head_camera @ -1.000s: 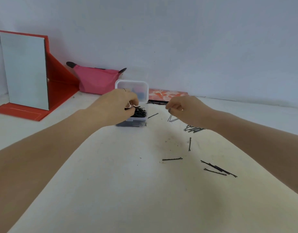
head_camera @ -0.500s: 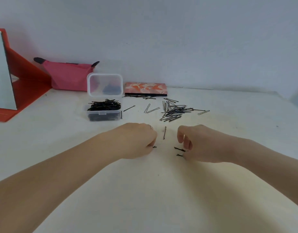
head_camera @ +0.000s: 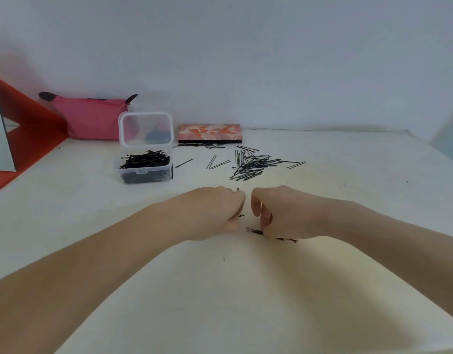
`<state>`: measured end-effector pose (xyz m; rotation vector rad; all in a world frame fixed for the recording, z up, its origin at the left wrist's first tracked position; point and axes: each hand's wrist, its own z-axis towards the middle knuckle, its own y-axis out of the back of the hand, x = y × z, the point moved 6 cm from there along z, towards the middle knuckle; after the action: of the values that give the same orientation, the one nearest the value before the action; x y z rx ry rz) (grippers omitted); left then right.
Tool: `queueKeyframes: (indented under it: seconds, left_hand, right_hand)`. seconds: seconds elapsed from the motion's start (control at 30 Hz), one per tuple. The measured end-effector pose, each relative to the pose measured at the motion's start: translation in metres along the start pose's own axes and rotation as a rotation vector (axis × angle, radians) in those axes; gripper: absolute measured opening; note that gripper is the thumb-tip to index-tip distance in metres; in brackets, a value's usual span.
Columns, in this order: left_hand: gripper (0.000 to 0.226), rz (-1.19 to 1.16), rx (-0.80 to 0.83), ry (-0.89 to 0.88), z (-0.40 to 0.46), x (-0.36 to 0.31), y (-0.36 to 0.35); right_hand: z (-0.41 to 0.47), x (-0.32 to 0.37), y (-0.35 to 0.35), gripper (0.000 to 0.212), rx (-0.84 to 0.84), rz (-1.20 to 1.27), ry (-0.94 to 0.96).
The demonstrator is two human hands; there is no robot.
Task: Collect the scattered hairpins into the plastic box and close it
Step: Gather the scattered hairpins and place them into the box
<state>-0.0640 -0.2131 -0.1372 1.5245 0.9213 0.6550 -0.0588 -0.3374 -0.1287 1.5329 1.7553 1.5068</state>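
The left hand [head_camera: 215, 213] rests on the white table [head_camera: 246, 302] near frame centre, fingers curled inward; a hairpin tip [head_camera: 241, 215] projects from its fingers, so it pinches at least one pin. The right hand [head_camera: 284, 213] sits just beside it at 3 o'clock, fingers curled down onto a few loose hairpins [head_camera: 256, 231] lying on the table under its fingertips; whether these are actually gripped cannot be told.

The plastic box [head_camera: 145, 172] stands at 11 o'clock from the hands, well apart from them. It is open, its clear lid [head_camera: 146, 130] upright at the rear, and it is filled with black hairpins heaped above the rim. The main scattered hairpin pile [head_camera: 251, 166] lies at 12 to 1 o'clock from the hands, with single pins between the pile and the box.

A patterned flat case [head_camera: 210, 132] lies behind the pile against the wall. A pink pouch [head_camera: 92, 118] and a red mirror stand [head_camera: 29, 123] occupy the far left.
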Motion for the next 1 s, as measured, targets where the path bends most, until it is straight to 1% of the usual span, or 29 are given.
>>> queueKeyframes:
  seconds: [0.17,0.3,0.5,0.57,0.67,0.77,0.83,0.93,1.0]
  left_hand:
    - [0.012,-0.085,-0.172,-0.139,0.009,-0.02,0.004]
    - [0.017,-0.131,-0.23,-0.212,0.013,-0.034,0.004]
    - [0.016,-0.119,-0.137,-0.224,0.018,-0.045,-0.009]
    - [0.017,-0.063,-0.112,-0.225,0.019,-0.046,-0.009]
    - [0.018,0.02,-0.021,-0.206,0.024,-0.047,-0.011]
    - [0.012,0.069,0.054,-0.2,0.029,-0.046,-0.013]
    - [0.011,0.117,0.049,-0.232,0.028,-0.047,-0.014]
    - [0.021,0.271,-0.02,-0.298,0.028,-0.046,-0.014]
    - [0.023,0.366,-0.036,-0.322,0.028,-0.045,-0.014]
  right_hand:
    - [-0.015,-0.018,0.01,0.033,-0.05,0.061,-0.036]
    - [-0.029,-0.03,0.003,0.035,-0.031,0.064,-0.057]
    - [-0.031,-0.035,-0.001,0.033,-0.054,0.086,-0.047]
    - [-0.03,-0.037,0.0,0.031,-0.063,0.086,-0.045]
    - [-0.027,-0.035,0.0,0.03,-0.066,0.054,-0.035]
    - [-0.024,-0.031,-0.001,0.03,-0.06,0.008,-0.026]
    - [-0.023,-0.028,-0.002,0.028,-0.049,-0.019,-0.022]
    - [-0.021,-0.024,-0.003,0.028,-0.021,-0.079,-0.022]
    - [-0.021,-0.022,-0.004,0.029,0.009,-0.107,-0.04]
